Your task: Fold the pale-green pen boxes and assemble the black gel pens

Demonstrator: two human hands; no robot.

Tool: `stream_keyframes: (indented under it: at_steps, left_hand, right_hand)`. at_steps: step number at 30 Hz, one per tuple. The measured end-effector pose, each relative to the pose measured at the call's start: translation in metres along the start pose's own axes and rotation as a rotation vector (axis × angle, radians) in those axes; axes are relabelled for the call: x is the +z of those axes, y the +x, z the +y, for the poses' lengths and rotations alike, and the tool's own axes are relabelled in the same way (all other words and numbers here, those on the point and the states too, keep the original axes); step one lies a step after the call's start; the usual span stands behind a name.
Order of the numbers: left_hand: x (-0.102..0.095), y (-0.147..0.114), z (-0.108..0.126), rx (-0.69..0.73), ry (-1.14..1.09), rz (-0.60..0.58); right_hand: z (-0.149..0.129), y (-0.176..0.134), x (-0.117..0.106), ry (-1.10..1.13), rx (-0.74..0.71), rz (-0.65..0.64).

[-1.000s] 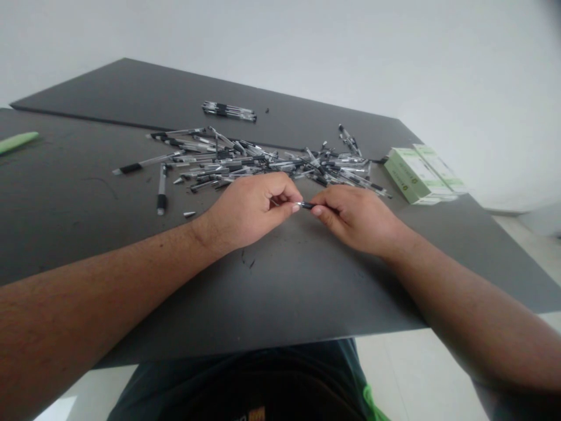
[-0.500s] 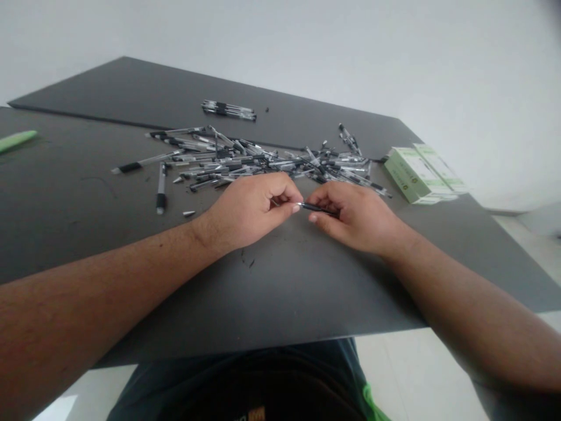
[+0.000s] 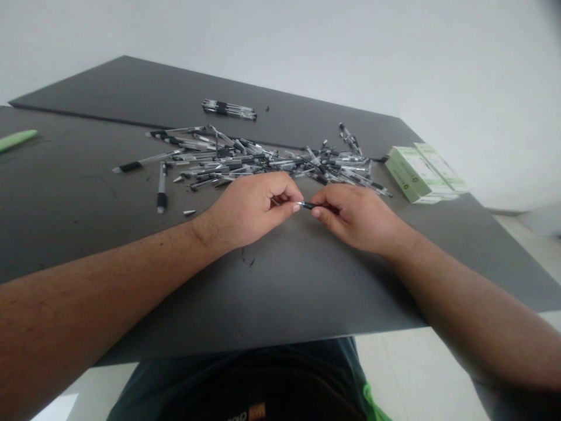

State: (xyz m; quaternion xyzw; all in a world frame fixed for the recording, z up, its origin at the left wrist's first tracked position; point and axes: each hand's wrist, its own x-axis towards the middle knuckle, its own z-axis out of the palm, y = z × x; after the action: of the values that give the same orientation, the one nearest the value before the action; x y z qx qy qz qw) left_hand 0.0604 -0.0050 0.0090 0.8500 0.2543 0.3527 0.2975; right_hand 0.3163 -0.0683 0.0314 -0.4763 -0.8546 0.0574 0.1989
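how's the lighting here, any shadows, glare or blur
Head view: soft light, a pale sheen on the table, darker shadow beneath both forearms; head view: print on the green-and-white boxes too soft to read; head view: fine detail on the held pen unclear; head view: upper right corner darkened.

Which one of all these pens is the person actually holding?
The dark pen bridging the gap between the left hand and the right hand; the other pens in view lie on the table.
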Motion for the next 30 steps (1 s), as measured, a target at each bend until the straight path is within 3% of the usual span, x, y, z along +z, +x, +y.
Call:
stream_keyframes:
  at_steps: [21,30]
  left_hand:
    - [-0.0022,-0.0012,0.0022,-0.011,0.055,-0.013]
    - [-0.0058,0.0015,0.0002,0.099,0.152,-0.048]
  right_hand:
    - [-0.0004,-0.0017,0.0006,-0.023,0.002,0.078]
    - [-0.0006,-0.0013,-0.0013,0.006,-0.035,-0.004]
